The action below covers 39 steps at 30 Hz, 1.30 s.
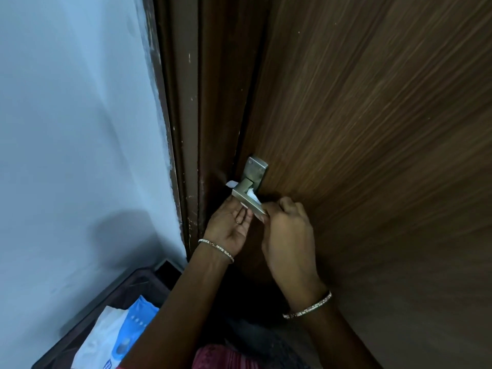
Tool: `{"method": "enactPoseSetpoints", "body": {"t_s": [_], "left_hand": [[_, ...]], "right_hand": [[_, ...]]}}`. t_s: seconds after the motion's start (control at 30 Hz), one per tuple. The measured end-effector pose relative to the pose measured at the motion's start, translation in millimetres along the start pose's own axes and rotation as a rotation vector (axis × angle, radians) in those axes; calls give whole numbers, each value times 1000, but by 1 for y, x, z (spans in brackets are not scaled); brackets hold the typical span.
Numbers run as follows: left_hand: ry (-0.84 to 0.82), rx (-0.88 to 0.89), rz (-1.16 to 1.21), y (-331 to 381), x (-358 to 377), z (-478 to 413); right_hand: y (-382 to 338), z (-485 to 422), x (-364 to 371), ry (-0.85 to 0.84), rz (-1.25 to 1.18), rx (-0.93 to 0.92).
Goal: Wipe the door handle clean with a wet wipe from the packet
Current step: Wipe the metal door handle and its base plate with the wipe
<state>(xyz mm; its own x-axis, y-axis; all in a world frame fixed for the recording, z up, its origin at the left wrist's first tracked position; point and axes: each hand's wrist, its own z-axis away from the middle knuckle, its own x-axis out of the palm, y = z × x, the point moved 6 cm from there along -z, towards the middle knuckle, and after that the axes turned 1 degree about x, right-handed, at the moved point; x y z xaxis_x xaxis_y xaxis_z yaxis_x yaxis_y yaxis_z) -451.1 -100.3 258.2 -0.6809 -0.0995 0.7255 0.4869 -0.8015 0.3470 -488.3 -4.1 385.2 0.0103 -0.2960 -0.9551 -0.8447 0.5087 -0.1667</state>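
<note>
At door handle (245, 191), low on the wood-grain door (372, 129), I log the following.

- Hidden: the lever's free end and underside, behind left hand (229, 222) and right hand (286, 230). The right fingertips are tucked behind their own knuckles.
- Cut off: packet (117, 339), white and blue, well below and left of the handle, running off the bottom edge. I cannot read its print.
- Wet wipe (252, 195): white and crumpled, draped over the lever. One corner pokes out on the handle's left and another bit shows beneath.
- Handle: squared brushed metal on a rectangular backplate with two screws.
- Left hand: palm up, fingers straight, flat under the lever against the wipe.
- Right hand: fingers curled, pinching the wipe at the lever's end.
</note>
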Motion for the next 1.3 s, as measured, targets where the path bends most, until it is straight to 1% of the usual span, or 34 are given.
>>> {"method": "enactPoseSetpoints", "body": {"t_s": [0.1, 0.2, 0.23, 0.37, 0.43, 0.5, 0.6, 0.63, 0.67, 0.73, 0.8, 0.87, 0.97, 1.03, 1.1, 1.2, 1.27, 1.3], "left_hand": [[24, 158, -14, 18, -1, -5], [46, 327, -70, 19, -1, -2], [63, 402, -117, 17, -2, 0], [203, 754, -489, 19, -5, 7], [258, 858, -591, 25, -5, 8], [298, 916, -661, 28, -6, 9], [352, 839, -687, 19, -11, 5], [375, 784, -661, 14, -14, 0], [380, 696, -587, 6, -16, -4], [327, 479, -320, -5, -15, -7], [252, 334, -124, -5, -13, -10], [178, 248, -104, 1, -10, -12], [140, 147, -75, 7, -6, -12], [114, 165, -79, 12, -3, -12], [114, 273, -148, 17, 1, -11], [205, 437, -243, 18, 2, -3], [267, 473, -275, 13, 2, 0], [286, 463, -241, 10, 1, 0]], "right_hand": [[-1, 2, 1, 12, 36, -15], [-1, 4, 3, 14, 9, -1], [0, 3, 4, 18, 1, 5], [1, 4, 3, 50, -37, 12], [2, 5, 1, 70, -67, 15], [4, 4, 0, 78, -84, 17], [8, 3, 4, 49, -121, 38], [10, 3, 7, 42, -158, 51], [13, 4, 8, 44, -203, 66], [17, 7, 7, 84, -315, 84], [20, 10, 8, 120, -408, 89], [23, 11, 10, 143, -467, 97], [24, 13, 12, 168, -498, 90], [24, 14, 12, 177, -528, 81], [25, 14, 12, 185, -531, 73], [25, 15, 13, 186, -518, 77], [24, 15, 13, 185, -527, 76], [23, 15, 13, 180, -536, 73]]}}
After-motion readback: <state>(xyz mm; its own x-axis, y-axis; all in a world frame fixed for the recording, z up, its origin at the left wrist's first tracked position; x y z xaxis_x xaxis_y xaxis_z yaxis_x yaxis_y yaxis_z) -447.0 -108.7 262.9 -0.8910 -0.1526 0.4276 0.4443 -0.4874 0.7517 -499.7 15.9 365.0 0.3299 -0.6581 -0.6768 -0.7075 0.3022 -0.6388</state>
